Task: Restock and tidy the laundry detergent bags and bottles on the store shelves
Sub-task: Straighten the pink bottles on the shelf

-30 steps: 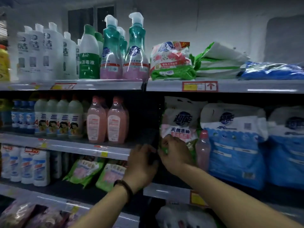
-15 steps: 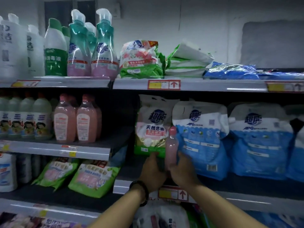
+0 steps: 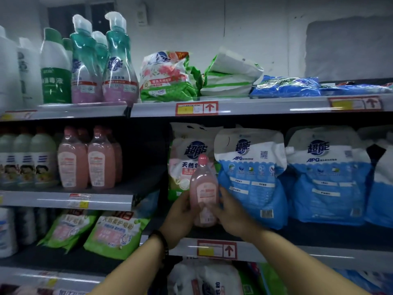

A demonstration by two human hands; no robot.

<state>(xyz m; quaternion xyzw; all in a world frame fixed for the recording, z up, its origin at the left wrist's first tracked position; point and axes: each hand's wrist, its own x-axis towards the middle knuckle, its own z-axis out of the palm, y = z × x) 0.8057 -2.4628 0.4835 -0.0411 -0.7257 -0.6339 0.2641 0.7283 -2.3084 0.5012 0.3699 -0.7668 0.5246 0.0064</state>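
Both forearms reach up from the lower edge of the view toward the middle shelf. Left hand (image 3: 180,216): fingers curled round the left side of the pink bottle (image 3: 204,192); dark wristband (image 3: 162,241) on the wrist. Right hand (image 3: 231,213): fingers wrapped round the bottle's right side, thumb on the front by the label. Bottle upright, cap on top, held between the two hands just above the shelf lip (image 3: 276,251). Cannot tell whether its base rests on the shelf. Red-framed price tag (image 3: 217,250) on the lip directly below.

Directly behind the bottle: green bag (image 3: 185,158), standing, partly covered by it. Just right of that: blue bag (image 3: 251,177), upright, touching the right hand's knuckles. A second blue bag (image 3: 327,177) stands beside it.

Left bay, same level: pink bottles (image 3: 87,160) in a row, well apart from the held one.

Top shelf: teal bottles (image 3: 119,60), then a floral bag (image 3: 165,75), lying white bags (image 3: 229,75), flat blue packs (image 3: 285,86).
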